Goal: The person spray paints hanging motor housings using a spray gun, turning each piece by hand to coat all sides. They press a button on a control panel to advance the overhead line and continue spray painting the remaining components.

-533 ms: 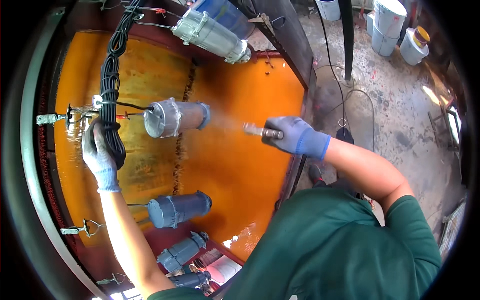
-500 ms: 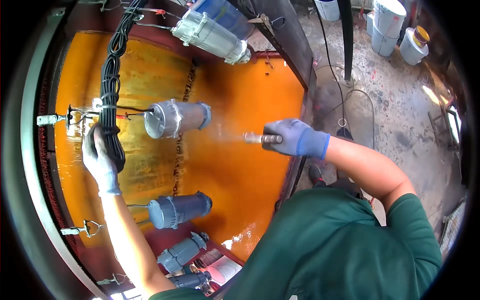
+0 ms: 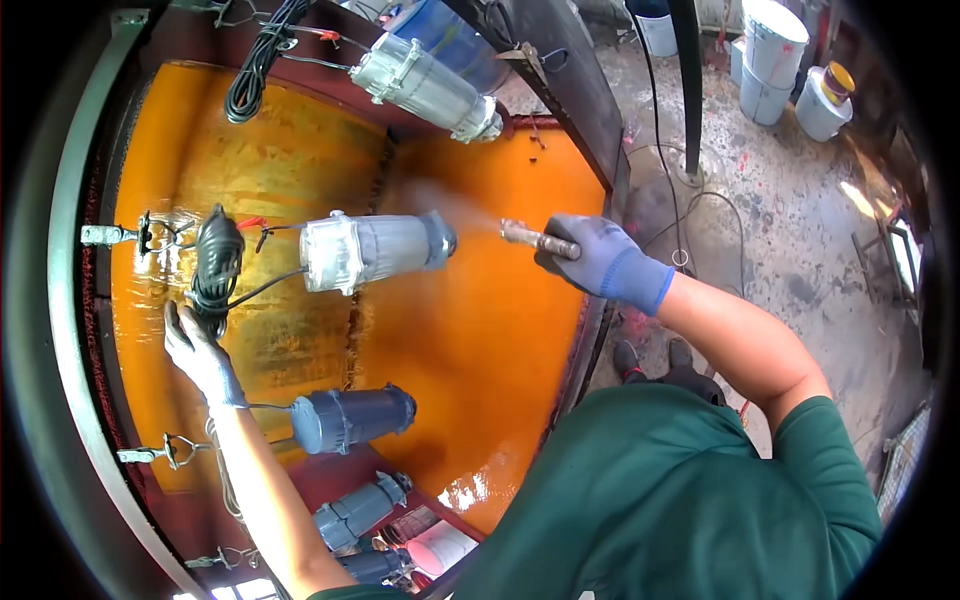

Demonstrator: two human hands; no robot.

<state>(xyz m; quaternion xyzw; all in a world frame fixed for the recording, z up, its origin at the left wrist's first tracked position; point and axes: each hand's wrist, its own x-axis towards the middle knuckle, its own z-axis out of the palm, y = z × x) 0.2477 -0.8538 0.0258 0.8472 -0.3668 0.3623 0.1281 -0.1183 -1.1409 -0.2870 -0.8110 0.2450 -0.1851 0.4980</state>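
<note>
My right hand (image 3: 600,262), in a grey-blue glove, is closed around a spray gun (image 3: 535,239). A pale mist leaves its nozzle toward the right end of a hanging cylindrical pump-like unit (image 3: 378,250), partly whitish silver and partly blue-grey. A black cable runs from this unit to a tied cable bundle (image 3: 218,265) on its left. Just below the bundle is my gloved left hand (image 3: 200,358), its fingers stretched out and the fingertips at the bundle's lower end. Whether they touch it I cannot tell.
Another silvery unit (image 3: 425,88) hangs above, and blue-grey units (image 3: 353,418) hang below, from hooks (image 3: 108,235). Behind them stands an orange-coated booth wall (image 3: 480,350). A dark frame post (image 3: 560,95) borders it. White buckets (image 3: 770,60) and a hose (image 3: 735,215) are on the floor at right.
The middle unit has shifted right and turned slightly. Its cable bundle has swung away from the upper one, and my left hand has loosened from it. The spray gun now points more up-left.
</note>
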